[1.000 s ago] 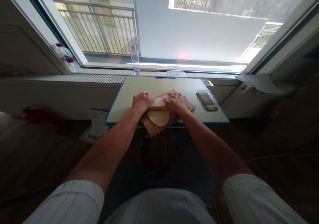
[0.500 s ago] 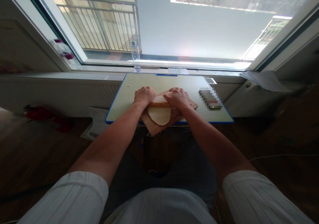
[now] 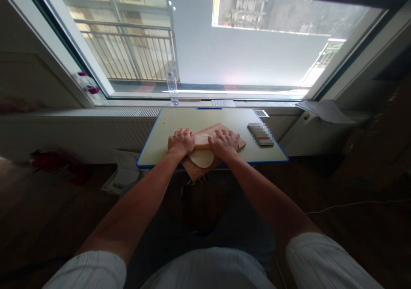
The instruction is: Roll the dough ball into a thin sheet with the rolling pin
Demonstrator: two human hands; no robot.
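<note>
A wooden rolling pin lies across a flat, pale round of dough. My left hand is closed over the pin's left end, fingers curled. On the right end rests my right hand, its fingers bent over the pin and slightly apart, the thumb toward the middle. Dough shows on both the far and near sides of the pin. Beneath it is a wooden cutting board, turned at an angle, one corner reaching past the table's near edge. My hands cover both ends of the pin.
The small blue-edged table stands against the windowsill. A phone-like object, blurred out, lies at its right. On the sill are a clear bottle and another bottle with a purple cap. Papers lie at the right.
Both hands have moved the rolling pin toward me over the dough, uncovering more of the board's far side. The right fingers look more spread. The head view has tilted up slightly.
</note>
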